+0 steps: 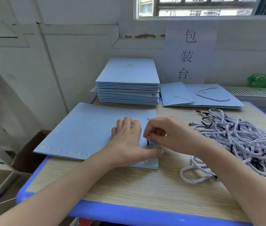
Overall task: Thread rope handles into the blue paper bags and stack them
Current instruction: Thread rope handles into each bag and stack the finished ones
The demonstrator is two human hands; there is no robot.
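Note:
A flat blue paper bag lies on the table in front of me. My left hand presses down on its right part, fingers spread, thumb at the bag's edge. My right hand pinches the dark tip of a rope handle at a punched hole near the bag's right edge. The rope trails right across the table. A heap of pale twisted rope handles lies at the right. A tall stack of blue bags stands at the back. Bags with a handle lie at the back right.
The wood-top table has a blue rim. A paper sign hangs on the wall behind. A green bundle sits on a radiator at the far right. A cardboard box stands on the floor to the left.

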